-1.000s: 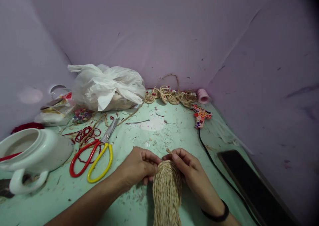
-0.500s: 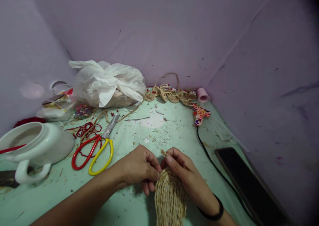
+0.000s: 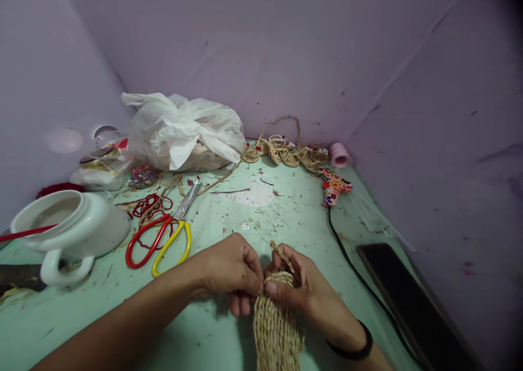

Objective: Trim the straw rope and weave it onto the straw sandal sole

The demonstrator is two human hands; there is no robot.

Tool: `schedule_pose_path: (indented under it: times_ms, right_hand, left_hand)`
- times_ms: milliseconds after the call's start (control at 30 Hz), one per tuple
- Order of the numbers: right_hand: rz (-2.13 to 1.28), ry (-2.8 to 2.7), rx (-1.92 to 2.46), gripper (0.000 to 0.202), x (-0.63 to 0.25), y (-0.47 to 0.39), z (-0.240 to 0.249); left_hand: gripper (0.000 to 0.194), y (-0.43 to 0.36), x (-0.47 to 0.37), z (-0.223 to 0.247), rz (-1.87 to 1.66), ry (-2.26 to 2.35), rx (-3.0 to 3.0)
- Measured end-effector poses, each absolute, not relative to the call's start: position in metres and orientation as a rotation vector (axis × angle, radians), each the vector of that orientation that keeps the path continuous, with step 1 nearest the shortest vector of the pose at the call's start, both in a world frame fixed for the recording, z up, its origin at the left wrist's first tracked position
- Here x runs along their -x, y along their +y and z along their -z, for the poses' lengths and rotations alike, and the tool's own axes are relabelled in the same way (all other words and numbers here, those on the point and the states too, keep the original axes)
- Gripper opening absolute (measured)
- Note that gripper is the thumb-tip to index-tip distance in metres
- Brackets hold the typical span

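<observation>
A flat piece of coiled straw braid (image 3: 280, 327) with a rounded top hangs at the bottom middle of the head view, its lower end cut off by the frame. My right hand (image 3: 300, 286) is closed on its top, thumb across the front. A short loose end of braid (image 3: 283, 254) sticks up between those fingers. My left hand (image 3: 232, 270) is closed in a pinch against the upper left edge of the piece; what lies between its fingertips is too small to see.
Red-and-yellow-handled scissors (image 3: 174, 229) lie left of my hands, by tangled red yarn (image 3: 149, 206) and a white pot (image 3: 96, 218). Behind are a white plastic bag (image 3: 188, 134), small braided pieces (image 3: 281, 152) and a pink spool (image 3: 340, 156). A black phone (image 3: 408, 300) and cable (image 3: 347, 256) lie right.
My right thumb has come down across the front of the straw piece, and the loose braid end shows longer above the fingers. The left hand stays at the edge. The view has shifted slightly.
</observation>
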State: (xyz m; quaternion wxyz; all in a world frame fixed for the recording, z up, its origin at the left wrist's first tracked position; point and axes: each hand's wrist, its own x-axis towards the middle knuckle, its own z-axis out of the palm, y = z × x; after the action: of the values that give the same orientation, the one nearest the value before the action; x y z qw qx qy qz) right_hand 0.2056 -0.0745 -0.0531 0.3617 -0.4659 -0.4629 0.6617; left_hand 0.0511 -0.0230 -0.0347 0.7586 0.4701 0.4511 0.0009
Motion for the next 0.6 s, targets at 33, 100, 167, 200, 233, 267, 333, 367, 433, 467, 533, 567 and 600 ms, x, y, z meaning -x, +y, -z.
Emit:
schedule_pose_path:
  times_ms: [33, 100, 167, 200, 233, 267, 333, 367, 433, 467, 533, 567, 600]
  right_hand:
    - [-1.72, -1.179, 1.182, 0.034, -0.205, -0.075, 0.053]
    - [-1.747, -1.157, 1.155, 0.035, -0.202, -0.076, 0.053]
    - [-1.76, -1.155, 1.135, 0.036, -0.199, -0.077, 0.054]
    - [-1.758, -1.163, 1.13, 0.037, -0.198, -0.077, 0.055]
    - [-1.751, -1.178, 1.129, 0.036, -0.197, -0.078, 0.056]
    - [-1.732, -1.197, 1.135, 0.036, -0.197, -0.078, 0.057]
    - [-1.686, -1.233, 1.162, 0.034, -0.197, -0.078, 0.058]
    - [-1.666, -1.247, 1.179, 0.033, -0.198, -0.079, 0.058]
    - [-1.634, -1.262, 1.219, 0.031, -0.198, -0.079, 0.058]
    - [-1.62, -1.265, 1.241, 0.03, -0.198, -0.079, 0.058]
    - [-1.587, -1.26, 1.293, 0.028, -0.197, -0.078, 0.058]
    - [-1.568, -1.252, 1.318, 0.026, -0.196, -0.078, 0.058]
    - [-1.55, -1.241, 1.337, 0.025, -0.195, -0.078, 0.058]
  left_hand:
    - [0.004, -0.022, -0.05, 0.034, 0.011, 0.979, -1.034]
    - [0.002, -0.021, -0.048, 0.032, 0.055, 0.973, -1.073]
    - [0.003, -0.021, -0.047, 0.032, 0.098, 0.968, -1.123]
    - [0.005, -0.021, -0.047, 0.032, 0.108, 0.971, -1.143]
    - [0.007, -0.021, -0.047, 0.032, 0.106, 0.981, -1.157]
    - [0.009, -0.022, -0.048, 0.033, 0.094, 1.0, -1.165]
    - [0.013, -0.024, -0.05, 0.035, 0.058, 1.047, -1.172]
    - [0.015, -0.025, -0.051, 0.036, 0.04, 1.071, -1.177]
    - [0.016, -0.029, -0.052, 0.04, 0.01, 1.106, -1.205]
    - [0.016, -0.032, -0.053, 0.042, -0.013, 1.121, -1.235]
    - [0.012, -0.038, -0.055, 0.047, -0.097, 1.159, -1.345]
    - [0.011, -0.041, -0.056, 0.049, -0.151, 1.183, -1.416]
    - [0.011, -0.045, -0.058, 0.051, -0.207, 1.212, -1.488]
